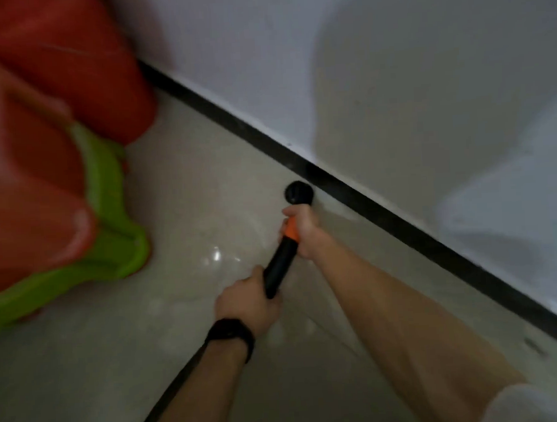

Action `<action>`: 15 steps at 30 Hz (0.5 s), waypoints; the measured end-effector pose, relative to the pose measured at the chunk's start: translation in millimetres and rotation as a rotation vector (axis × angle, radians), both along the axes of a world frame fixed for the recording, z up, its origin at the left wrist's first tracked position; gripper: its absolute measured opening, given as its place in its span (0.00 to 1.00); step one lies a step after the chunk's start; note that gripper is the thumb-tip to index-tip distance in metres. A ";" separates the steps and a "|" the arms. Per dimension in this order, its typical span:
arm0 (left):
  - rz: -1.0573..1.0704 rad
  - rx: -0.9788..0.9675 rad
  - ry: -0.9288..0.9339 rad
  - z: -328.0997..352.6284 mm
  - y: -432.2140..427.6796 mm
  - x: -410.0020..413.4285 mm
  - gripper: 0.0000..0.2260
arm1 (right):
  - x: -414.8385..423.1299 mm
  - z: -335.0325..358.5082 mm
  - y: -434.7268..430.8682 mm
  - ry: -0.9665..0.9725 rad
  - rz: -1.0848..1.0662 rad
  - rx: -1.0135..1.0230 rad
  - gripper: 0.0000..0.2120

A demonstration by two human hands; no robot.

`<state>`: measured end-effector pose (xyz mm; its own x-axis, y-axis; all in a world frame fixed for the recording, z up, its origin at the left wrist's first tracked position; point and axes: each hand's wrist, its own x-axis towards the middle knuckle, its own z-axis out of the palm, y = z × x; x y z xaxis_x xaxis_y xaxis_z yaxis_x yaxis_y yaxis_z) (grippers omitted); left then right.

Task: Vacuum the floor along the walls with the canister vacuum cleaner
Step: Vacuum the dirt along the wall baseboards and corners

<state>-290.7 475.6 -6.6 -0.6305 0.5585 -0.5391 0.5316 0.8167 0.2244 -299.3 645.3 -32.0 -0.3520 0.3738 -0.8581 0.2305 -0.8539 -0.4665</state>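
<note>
We find the work at the edge-cleaning step. The vacuum tube (278,265), black with an orange collar (291,231), sits at the centre of the frame and runs up towards the black skirting (400,217), which crosses diagonally from upper left to lower right. Its round black nozzle (299,193) sits low over the pale tiled floor (189,199), just beside the skirting; we cannot tell whether it touches either. The canister itself is not in view.

The right hand (304,230) is wrapped round the tube at the collar, close behind the nozzle. The left hand (246,304), with a dark wristband (230,334), is curled round the lower end of the tube.

A red and green plastic item (42,158), blurred, fills the left of the frame and stands against the white wall (263,66) at upper left.

In our judgement, the next move calls for drawing the nozzle along the skirting line, held low. Towards the upper left the plastic item blocks the path and would need working round or shifting.
</note>
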 end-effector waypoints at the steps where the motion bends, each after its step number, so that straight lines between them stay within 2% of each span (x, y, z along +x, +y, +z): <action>1: 0.029 -0.010 0.000 19.6 -0.3 -2.6 0.11 | -2.5 18.2 -3.3 0.001 0.028 -0.026 0.08; 5: 0.079 -0.064 0.092 85.5 -17.8 -13.9 0.11 | 16.7 82.1 -36.5 0.151 0.056 -0.156 0.05; 7: 0.213 -0.112 0.064 155.5 -51.8 2.6 0.11 | 27.1 155.4 -66.3 0.167 0.133 -0.248 0.05; 9: 0.221 -0.065 0.045 179.1 -57.1 16.3 0.11 | 40.4 192.3 -78.5 0.237 0.076 -0.269 0.07; 10: 0.299 -0.028 0.022 205.6 -69.3 28.9 0.11 | 43.7 220.1 -87.0 0.241 0.092 -0.297 0.07; 15: 0.555 0.131 -0.045 341.8 -99.3 124.8 0.13 | 91.6 361.6 -111.8 0.182 0.341 -0.305 0.13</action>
<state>-165.9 376.2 335.1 -0.8263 0.2140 -0.5209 0.0186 0.9348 0.3546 -207.6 533.4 329.7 -0.5647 -0.0472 -0.8240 0.4589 -0.8478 -0.2659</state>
